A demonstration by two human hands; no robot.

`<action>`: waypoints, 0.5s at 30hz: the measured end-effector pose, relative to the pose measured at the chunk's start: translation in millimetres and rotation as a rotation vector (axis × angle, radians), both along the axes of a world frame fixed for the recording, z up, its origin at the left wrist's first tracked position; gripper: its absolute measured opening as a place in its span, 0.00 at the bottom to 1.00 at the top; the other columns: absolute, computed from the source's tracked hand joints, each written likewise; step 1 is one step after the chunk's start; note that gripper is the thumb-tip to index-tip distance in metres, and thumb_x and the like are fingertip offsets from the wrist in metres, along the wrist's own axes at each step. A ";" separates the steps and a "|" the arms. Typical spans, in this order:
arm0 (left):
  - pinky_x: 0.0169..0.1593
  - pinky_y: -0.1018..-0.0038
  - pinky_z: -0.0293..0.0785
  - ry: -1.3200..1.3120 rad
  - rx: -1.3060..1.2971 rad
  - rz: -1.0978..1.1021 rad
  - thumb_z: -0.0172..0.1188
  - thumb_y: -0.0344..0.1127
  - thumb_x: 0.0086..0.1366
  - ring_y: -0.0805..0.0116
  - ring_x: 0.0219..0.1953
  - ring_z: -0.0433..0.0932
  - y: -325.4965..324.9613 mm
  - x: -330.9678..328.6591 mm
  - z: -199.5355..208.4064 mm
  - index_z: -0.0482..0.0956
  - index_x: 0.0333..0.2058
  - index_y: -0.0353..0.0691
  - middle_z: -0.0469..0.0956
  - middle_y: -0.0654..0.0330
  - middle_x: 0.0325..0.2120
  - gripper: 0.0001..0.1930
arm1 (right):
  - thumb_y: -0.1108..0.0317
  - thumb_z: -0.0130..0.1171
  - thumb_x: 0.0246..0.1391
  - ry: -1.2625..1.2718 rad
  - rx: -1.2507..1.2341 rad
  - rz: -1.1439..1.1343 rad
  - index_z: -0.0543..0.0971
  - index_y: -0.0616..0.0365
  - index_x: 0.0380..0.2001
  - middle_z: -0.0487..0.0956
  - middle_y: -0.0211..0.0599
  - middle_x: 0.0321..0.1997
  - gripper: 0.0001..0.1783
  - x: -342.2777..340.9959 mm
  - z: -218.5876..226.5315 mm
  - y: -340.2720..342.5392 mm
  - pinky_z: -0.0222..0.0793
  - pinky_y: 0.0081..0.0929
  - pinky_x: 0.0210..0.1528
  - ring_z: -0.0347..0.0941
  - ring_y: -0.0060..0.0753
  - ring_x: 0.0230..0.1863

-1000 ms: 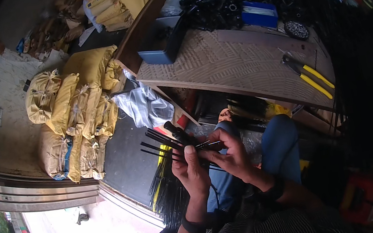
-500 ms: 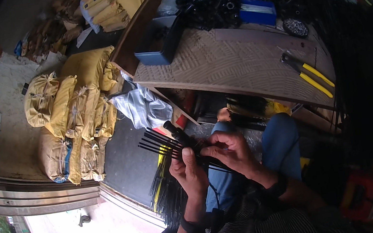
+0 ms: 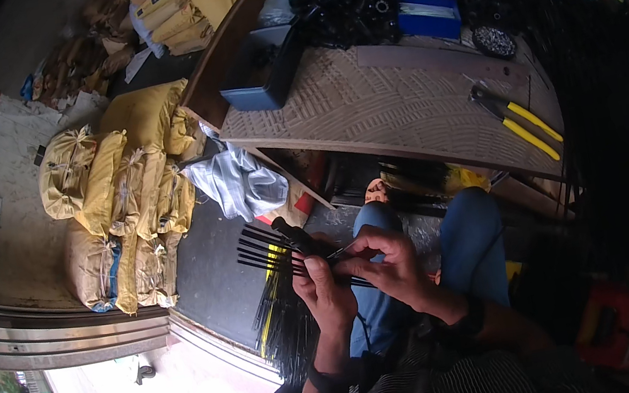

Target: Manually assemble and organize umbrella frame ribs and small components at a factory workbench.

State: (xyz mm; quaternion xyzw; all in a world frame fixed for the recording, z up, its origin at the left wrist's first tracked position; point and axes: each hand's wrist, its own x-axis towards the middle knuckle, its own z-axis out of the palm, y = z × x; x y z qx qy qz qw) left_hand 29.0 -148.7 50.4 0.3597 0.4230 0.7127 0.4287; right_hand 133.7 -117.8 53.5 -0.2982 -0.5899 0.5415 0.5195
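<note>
My left hand point(image 3: 324, 289) is closed round a bunch of thin black rods point(image 3: 260, 248) that fan out past its thumb to the left. A black tube-like part point(image 3: 289, 231) juts up from the same bunch, above my fingers. Close against it, my right hand point(image 3: 391, 269) has thumb and forefinger pinched together at the rods' other side. A thin, light sliver shows by those fingertips, but what it is I cannot make out. Both hands are above my lap, in front of my knees in blue trousers point(image 3: 468, 232).
Ahead stands a worktable point(image 3: 340, 103) with yellow-handled pliers point(image 3: 516, 123), a blue-grey bin point(image 3: 259, 97), a blue box point(image 3: 428, 16), a round dish of small parts point(image 3: 493, 42) and piled black parts. Yellow sacks point(image 3: 122, 205) are stacked left; long black rods point(image 3: 284, 332) stand beside my left arm.
The tube-like part and the rods have tipped slightly lower. My right hand has shifted a little left, nearer my left thumb, still pinching.
</note>
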 end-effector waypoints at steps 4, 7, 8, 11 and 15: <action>0.34 0.81 0.62 0.091 0.044 0.041 0.44 0.45 0.66 0.79 0.30 0.66 -2.2 -2.6 -11.3 0.66 0.41 0.33 0.69 0.64 0.30 0.17 | 0.75 0.64 0.43 0.016 -0.348 0.166 0.77 0.64 0.27 0.76 0.27 0.24 0.07 6.4 -1.0 3.4 0.67 0.14 0.31 0.70 0.12 0.30; 0.35 0.80 0.62 0.168 0.101 0.042 0.41 0.46 0.67 0.78 0.32 0.65 -2.7 -2.1 -10.0 0.66 0.40 0.33 0.68 0.63 0.31 0.19 | 0.74 0.64 0.44 0.108 -0.329 0.193 0.75 0.64 0.28 0.76 0.30 0.24 0.08 6.0 7.7 4.2 0.68 0.15 0.31 0.71 0.15 0.30; 0.36 0.79 0.61 0.151 0.083 0.050 0.39 0.48 0.67 0.78 0.32 0.65 -2.6 -0.3 -9.2 0.66 0.39 0.33 0.68 0.63 0.31 0.20 | 0.74 0.64 0.44 0.107 -0.330 0.195 0.75 0.64 0.28 0.76 0.30 0.24 0.08 4.9 11.3 2.3 0.68 0.15 0.31 0.71 0.15 0.30; 0.34 0.78 0.61 0.245 0.042 0.118 0.36 0.56 0.65 0.76 0.29 0.65 -2.0 6.5 2.6 0.66 0.33 0.34 0.67 0.62 0.27 0.26 | 0.77 0.64 0.41 -0.143 0.085 -0.076 0.71 0.61 0.25 0.72 0.32 0.22 0.10 1.4 17.5 -13.0 0.66 0.18 0.30 0.71 0.22 0.25; 0.29 0.76 0.60 0.415 0.057 0.083 0.35 0.66 0.61 0.73 0.25 0.64 -4.4 -0.8 9.4 0.65 0.27 0.35 0.66 0.60 0.23 0.32 | 0.76 0.64 0.40 -0.159 0.332 -0.128 0.71 0.62 0.26 0.71 0.39 0.33 0.11 2.9 17.9 -14.2 0.66 0.22 0.36 0.70 0.28 0.36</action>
